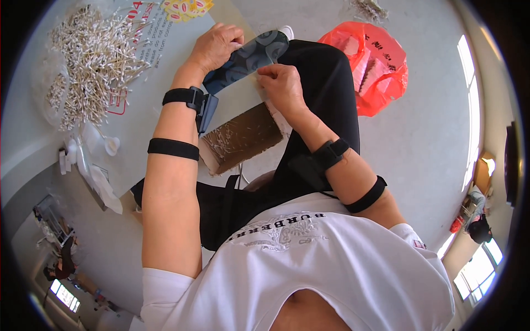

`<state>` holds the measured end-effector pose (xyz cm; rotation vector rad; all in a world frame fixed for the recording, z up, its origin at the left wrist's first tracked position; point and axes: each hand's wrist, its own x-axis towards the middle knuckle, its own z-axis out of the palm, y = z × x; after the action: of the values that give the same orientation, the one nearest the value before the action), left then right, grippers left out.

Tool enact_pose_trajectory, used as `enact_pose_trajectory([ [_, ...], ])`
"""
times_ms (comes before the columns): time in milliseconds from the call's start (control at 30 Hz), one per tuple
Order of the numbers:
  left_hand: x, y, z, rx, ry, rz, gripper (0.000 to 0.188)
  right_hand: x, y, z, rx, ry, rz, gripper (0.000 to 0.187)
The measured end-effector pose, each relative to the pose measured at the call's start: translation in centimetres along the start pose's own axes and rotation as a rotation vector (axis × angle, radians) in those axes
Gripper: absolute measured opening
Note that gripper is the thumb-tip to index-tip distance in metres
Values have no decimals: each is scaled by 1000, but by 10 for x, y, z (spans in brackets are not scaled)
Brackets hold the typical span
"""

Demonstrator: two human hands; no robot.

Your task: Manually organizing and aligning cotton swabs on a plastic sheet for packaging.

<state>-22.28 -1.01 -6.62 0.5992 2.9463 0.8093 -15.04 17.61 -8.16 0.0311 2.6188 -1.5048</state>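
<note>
The grip of our left hand (216, 45) and the grip of our right hand (280, 81) are both closing on a clear plastic sleeve (264, 51), which is lying over our dark patterned sock (243, 62). We are sitting on a pale grey floor (430, 132) in a bright room with windows. Both forearms are reaching forward above our knee. A heap of cotton swabs (94, 55) is lying to the left, a cardboard box (243, 138) with more swabs is standing below the hands, and a red plastic bag (375, 66) is lying to the right.

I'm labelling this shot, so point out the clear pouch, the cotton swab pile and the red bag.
pouch (259, 53): head view, middle of the clear sheet.
swab pile (94, 55): head view, centre of the heap.
red bag (381, 66): head view, middle of the plastic.
</note>
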Motion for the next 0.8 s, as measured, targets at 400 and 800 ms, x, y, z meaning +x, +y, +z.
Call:
enact_pose_trajectory([
  [400,-3,-5,8,-20,97,46,7,9,-24,8,-386,0,135,16],
  [800,-10,11,18,-38,134,-146,12,13,-11,13,-166,-4,327,16],
])
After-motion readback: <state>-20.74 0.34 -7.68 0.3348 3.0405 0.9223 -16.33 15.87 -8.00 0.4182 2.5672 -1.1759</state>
